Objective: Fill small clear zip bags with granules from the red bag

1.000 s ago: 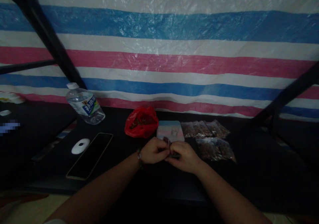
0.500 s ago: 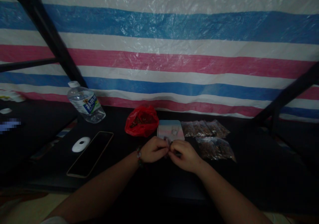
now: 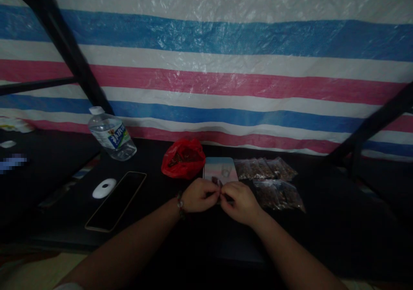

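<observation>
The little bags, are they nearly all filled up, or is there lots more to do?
Done: several filled clear bags lie in two groups on the dark table, right of a pale tin. In hand: the left hand and right hand pinch a small bag between them. Left: the red bag looks to hold more dark bits; how many is hard to tell.

Bench, obstacles: red bag, pale tin and clear packets ranged just behind the left hand and right hand; phone, white mouse and water bottle to the left. Free room: bare dark surface far right and along the near edge.
</observation>
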Motion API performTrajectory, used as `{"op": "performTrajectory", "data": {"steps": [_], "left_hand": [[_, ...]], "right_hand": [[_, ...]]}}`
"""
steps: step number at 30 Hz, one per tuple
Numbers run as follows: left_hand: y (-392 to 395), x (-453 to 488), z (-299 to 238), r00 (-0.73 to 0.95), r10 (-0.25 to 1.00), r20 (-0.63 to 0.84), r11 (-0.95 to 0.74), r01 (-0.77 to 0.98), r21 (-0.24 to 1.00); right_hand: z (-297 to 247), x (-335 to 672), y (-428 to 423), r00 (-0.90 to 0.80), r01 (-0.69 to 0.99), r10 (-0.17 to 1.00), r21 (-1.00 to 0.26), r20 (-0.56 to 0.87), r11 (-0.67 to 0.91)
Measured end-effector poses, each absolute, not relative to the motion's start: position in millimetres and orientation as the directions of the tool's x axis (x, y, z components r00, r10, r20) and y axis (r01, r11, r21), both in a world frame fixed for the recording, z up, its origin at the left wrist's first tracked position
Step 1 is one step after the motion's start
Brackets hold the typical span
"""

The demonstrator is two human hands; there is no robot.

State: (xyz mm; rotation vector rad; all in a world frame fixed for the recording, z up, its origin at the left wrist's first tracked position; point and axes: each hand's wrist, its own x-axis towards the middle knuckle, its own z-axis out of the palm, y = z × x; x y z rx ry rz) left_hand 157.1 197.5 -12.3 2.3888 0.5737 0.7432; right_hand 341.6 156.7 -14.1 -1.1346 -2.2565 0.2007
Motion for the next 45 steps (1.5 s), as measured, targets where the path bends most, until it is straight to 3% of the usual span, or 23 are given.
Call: {"op": "performTrajectory", "data": {"steps": [4, 13, 16, 20, 24, 27, 30, 35, 38, 42, 45], "left_hand": [[194.8, 160.5, -12.8, 0.745, 0.536, 0.397, -0.78, 0.256, 0.571], [191.4, 162.4, -14.5, 0.625, 0.684, 0.377, -0.704, 0.429, 0.565], [193.4, 158.1, -13.5, 0.611, 0.683, 0.401, -0.719, 0.462, 0.52], [193.9, 153.2, -7.6, 0.648, 0.596, 0.474, -0.802, 0.5, 0.326], [196.4, 147.2, 1.4, 0.759, 0.413, 0.504, -0.909, 0.381, 0.172], [199.6, 141.3, 6.9, 0.788, 0.318, 0.527, -0.947, 0.289, 0.14], [202.7, 134.6, 10.2, 0.77, 0.304, 0.561, -0.95, 0.287, 0.121], [209.8, 121.9, 12.5, 0.711, 0.364, 0.602, -0.914, 0.397, 0.083], [217.7, 113.0, 15.7, 0.658, 0.48, 0.58, -0.849, 0.514, 0.12], [234.8, 95.6, 18.9, 0.557, 0.727, 0.401, -0.666, 0.715, 0.214], [249.5, 80.2, 13.2, 0.529, 0.827, 0.192, -0.562, 0.788, 0.251]], "right_hand": [[-18.0, 339.1, 155.5, -0.44, 0.682, 0.77, -0.386, 0.462, 0.621], [-20.7, 339.8, 157.0, -0.271, 0.723, 0.772, -0.407, 0.575, 0.558], [-17.8, 342.6, 158.9, -0.236, 0.708, 0.781, -0.449, 0.578, 0.545], [-11.7, 345.5, 158.6, -0.284, 0.543, 0.718, -0.51, 0.635, 0.667], [-11.1, 347.6, 158.7, -0.309, 0.473, 0.673, -0.505, 0.672, 0.722], [-16.3, 346.5, 159.7, -0.406, 0.469, 0.692, -0.514, 0.597, 0.718], [-20.4, 343.2, 159.8, -0.458, 0.434, 0.756, -0.624, 0.469, 0.65], [-18.0, 339.6, 160.4, -0.372, 0.407, 0.881, -0.801, 0.292, 0.438], [-18.6, 340.0, 163.2, -0.269, 0.345, 0.93, -0.877, 0.25, 0.336], [-23.5, 340.3, 168.2, -0.143, 0.113, 0.97, -0.97, 0.198, 0.215], [-25.3, 339.7, 169.9, -0.128, -0.04, 0.985, -0.993, 0.114, 0.11]]}}
